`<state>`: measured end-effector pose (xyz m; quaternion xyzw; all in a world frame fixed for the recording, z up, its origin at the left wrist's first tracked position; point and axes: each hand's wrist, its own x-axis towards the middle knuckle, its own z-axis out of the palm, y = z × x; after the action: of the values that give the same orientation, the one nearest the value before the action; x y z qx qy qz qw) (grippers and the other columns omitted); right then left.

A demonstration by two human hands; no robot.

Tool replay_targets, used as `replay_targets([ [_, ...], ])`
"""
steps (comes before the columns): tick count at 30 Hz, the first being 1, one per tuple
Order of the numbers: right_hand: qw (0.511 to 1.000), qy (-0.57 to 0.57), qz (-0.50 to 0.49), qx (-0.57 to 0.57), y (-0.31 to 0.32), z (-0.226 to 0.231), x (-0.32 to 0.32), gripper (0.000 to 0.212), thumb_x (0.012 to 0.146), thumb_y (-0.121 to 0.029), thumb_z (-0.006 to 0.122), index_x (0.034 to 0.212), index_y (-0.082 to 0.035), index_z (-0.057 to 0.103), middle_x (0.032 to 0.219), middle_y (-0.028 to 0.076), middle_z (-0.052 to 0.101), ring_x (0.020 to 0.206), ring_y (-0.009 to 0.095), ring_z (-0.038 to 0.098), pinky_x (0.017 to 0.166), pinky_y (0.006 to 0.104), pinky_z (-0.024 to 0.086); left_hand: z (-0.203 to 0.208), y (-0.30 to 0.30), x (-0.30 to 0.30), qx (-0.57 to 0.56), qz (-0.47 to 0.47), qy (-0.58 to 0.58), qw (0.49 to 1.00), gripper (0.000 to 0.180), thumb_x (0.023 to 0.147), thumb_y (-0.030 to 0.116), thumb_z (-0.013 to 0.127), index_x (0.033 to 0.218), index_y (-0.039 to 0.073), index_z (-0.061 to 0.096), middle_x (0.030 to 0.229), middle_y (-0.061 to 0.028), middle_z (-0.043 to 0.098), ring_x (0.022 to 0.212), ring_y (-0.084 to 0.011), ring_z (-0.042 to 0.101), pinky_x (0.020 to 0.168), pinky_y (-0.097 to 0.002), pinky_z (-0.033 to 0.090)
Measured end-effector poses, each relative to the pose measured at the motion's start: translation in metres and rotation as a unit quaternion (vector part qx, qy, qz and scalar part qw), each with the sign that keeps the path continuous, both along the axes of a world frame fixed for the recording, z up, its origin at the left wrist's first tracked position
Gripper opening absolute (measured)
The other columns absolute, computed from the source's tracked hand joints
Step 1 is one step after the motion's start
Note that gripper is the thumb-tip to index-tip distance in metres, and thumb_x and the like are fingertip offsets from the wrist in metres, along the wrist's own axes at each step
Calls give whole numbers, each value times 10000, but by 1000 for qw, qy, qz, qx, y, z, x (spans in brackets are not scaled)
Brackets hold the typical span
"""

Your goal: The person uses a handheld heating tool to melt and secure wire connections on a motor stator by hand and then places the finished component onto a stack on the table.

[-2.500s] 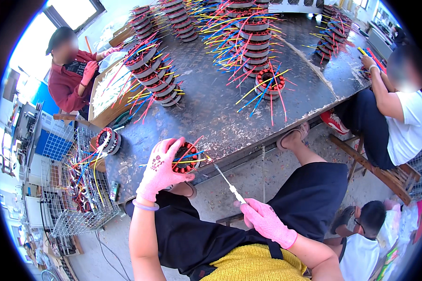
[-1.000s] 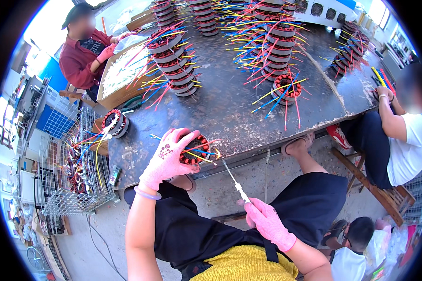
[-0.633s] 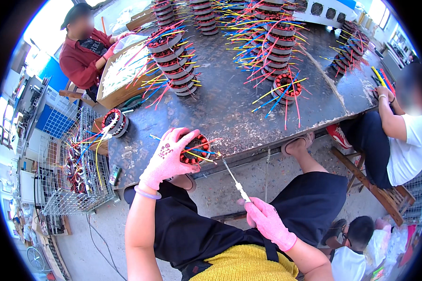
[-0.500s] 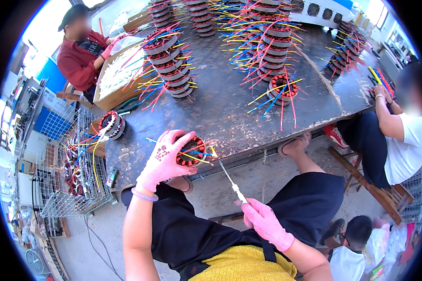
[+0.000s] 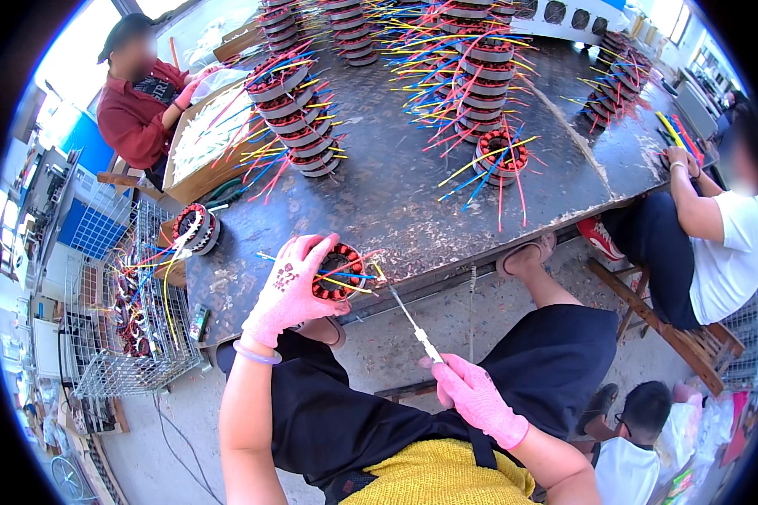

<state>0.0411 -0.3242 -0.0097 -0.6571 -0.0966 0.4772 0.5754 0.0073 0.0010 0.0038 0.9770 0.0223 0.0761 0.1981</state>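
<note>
My left hand (image 5: 288, 290), in a pink glove, is closed around a motor stator (image 5: 338, 293) at the table's front edge. Red windings ring its open centre, and blue, yellow and red wires stick out of it. In my right hand (image 5: 477, 399), also gloved in pink, is a slim soldering iron (image 5: 425, 344) with a white body and a thin metal shaft. The shaft slants up and left, its tip close to a yellow wire end (image 5: 380, 272) beside the stator. Whether tip and wire touch I cannot tell.
On the dark table (image 5: 379, 181) stand tall stator stacks (image 5: 483, 93) with wires jutting out. Single stators lie right (image 5: 502, 156) and left (image 5: 197, 229). A wire basket (image 5: 135, 362) stands at left, near a carton of white pieces (image 5: 215, 135). Co-workers sit left and right.
A bright orange glow at the wire end beside the iron's tip has faded. The stator in my left hand has tilted slightly; my right hand has barely moved.
</note>
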Motion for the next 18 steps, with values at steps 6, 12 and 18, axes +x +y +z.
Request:
replay_targets([
  [6, 1000, 2, -3, 3, 1, -6, -1, 362, 1041, -286, 508, 1243, -6, 618, 685, 19, 514, 619, 86, 493, 600, 280, 437, 2, -1, 2, -6, 0, 11, 1000, 1047, 521, 285, 925, 1440, 60, 479, 1375, -188, 495, 1304, -398, 458, 1123, -468, 363],
  [12, 1000, 5, -2, 9, 1, 0, 1, 364, 1046, -283, 504, 1252, -6, 617, 704, 8, 513, 622, 82, 489, 599, 275, 431, -1, 1, 2, 0, -7, 7, 1000, 1049, 518, 276, 928, 1439, 56, 478, 1379, -185, 497, 1303, -396, 460, 1122, -467, 366],
  [18, 1000, -13, 5, 8, 1, 4, 1, 348, 1053, -258, 487, 1252, -4, 616, 704, 14, 506, 625, 83, 490, 598, 277, 432, 0, 4, 2, 5, -14, 9, 1000, 1056, 519, 279, 930, 1446, 56, 474, 1381, -188, 499, 1307, -394, 459, 1127, -466, 364],
])
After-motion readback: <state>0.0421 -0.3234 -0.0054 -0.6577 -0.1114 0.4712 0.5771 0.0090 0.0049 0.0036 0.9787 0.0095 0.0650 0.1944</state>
